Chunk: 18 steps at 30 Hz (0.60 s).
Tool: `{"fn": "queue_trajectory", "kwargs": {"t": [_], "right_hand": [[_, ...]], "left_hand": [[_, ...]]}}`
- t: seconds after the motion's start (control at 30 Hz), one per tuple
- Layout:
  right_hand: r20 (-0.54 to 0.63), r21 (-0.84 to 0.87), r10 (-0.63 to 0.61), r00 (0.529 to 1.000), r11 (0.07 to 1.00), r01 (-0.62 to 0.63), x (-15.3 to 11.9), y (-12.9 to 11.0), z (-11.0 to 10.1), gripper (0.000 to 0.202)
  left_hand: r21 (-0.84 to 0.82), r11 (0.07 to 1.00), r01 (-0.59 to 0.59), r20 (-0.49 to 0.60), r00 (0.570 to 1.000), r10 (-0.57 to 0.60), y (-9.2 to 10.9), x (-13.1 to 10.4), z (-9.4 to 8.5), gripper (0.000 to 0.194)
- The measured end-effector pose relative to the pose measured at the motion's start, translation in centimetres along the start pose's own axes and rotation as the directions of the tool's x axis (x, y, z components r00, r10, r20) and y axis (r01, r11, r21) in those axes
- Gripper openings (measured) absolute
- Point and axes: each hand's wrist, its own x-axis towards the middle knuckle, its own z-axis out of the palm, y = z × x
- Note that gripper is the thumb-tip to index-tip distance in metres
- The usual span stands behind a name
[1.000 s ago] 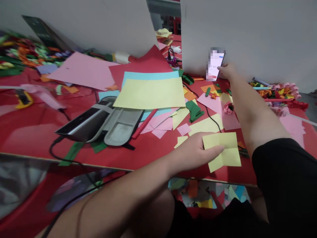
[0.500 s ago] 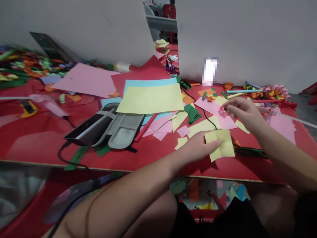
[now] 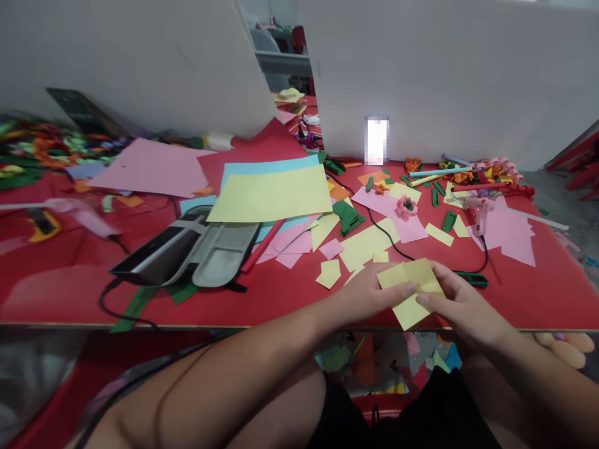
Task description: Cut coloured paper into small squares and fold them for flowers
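A small square of yellow paper [image 3: 407, 312], marked with fold creases, is held above the front edge of the table. My left hand [image 3: 374, 290] pinches it from the left, thumb on top. From the right, my right hand [image 3: 452, 299] grips the same paper, its thumb near the other one. The fingers beneath the sheet are hidden. Beyond the hands, a pink paper flower [image 3: 407, 207] with a dark green middle rests on a pink sheet [image 3: 418, 232]. A pink glue gun [image 3: 480, 215] stands to the right of it, its cord running toward my right hand.
Large yellow paper [image 3: 271, 196] overlaps an open grey case [image 3: 224, 259] on the red table [image 3: 290, 305]. Another pink glue gun [image 3: 87, 218] and a yellow-black cutter [image 3: 43, 224] lie left. A bright phone [image 3: 377, 142] leans on the white partition. Paper flowers [image 3: 496, 171] are heaped back right.
My right hand has come away from the pink flower, leaving it on the pink sheet, and now grips the yellow paper beside my left hand. The paper is turned slightly, and the view has shifted.
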Motion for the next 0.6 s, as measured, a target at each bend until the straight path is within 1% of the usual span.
{"fn": "queue_trajectory", "kwargs": {"t": [0.1, 0.2, 0.27, 0.33, 0.37, 0.43, 0.5, 0.6], "right_hand": [[0.002, -0.045, -0.044, 0.999, 0.998, 0.045, 0.7, -0.4, -0.6, 0.041], [0.028, -0.05, -0.06, 0.998, 0.997, 0.061, 2.4, -0.5, -1.1, 0.039], [0.029, -0.034, -0.055, 0.998, 0.998, 0.056, 3.6, 0.0, -1.4, 0.04], [-0.014, 0.004, -0.041, 0.999, 0.999, 0.041, 4.6, 0.7, -1.8, 0.037], [-0.039, 0.034, -0.031, 0.999, 0.999, 0.033, 4.9, 1.0, -2.0, 0.035], [-0.07, 0.101, -0.011, 0.997, 0.995, 0.018, 5.4, 1.4, -2.4, 0.034], [-0.071, 0.138, -0.01, 0.997, 0.99, 0.019, 5.4, 1.4, -2.6, 0.036], [-0.049, 0.092, -0.044, 0.998, 0.995, 0.049, 5.1, 0.9, -2.6, 0.038]], "left_hand": [[-0.012, 1.0, 0.004, -0.054, 0.999, -0.004, 0.3, 0.0, 0.0, 0.062], [-0.1, 0.994, 0.037, -0.121, 0.991, -0.049, 0.2, 0.5, -0.4, 0.064], [-0.118, 0.993, 0.027, -0.163, 0.986, -0.046, 0.1, 0.9, -0.9, 0.059], [-0.061, 0.998, 0.014, -0.175, 0.984, -0.024, -0.1, 1.2, -1.5, 0.052], [-0.011, 1.0, 0.024, -0.16, 0.987, -0.026, -0.1, 1.2, -1.7, 0.05], [0.106, 0.991, 0.08, -0.105, 0.992, -0.069, -0.1, 1.2, -1.9, 0.047], [0.202, 0.973, 0.113, -0.07, 0.992, -0.1, -0.1, 1.2, -1.9, 0.043], [0.225, 0.971, 0.084, -0.07, 0.995, -0.07, -0.4, 1.2, -1.5, 0.039]]}}
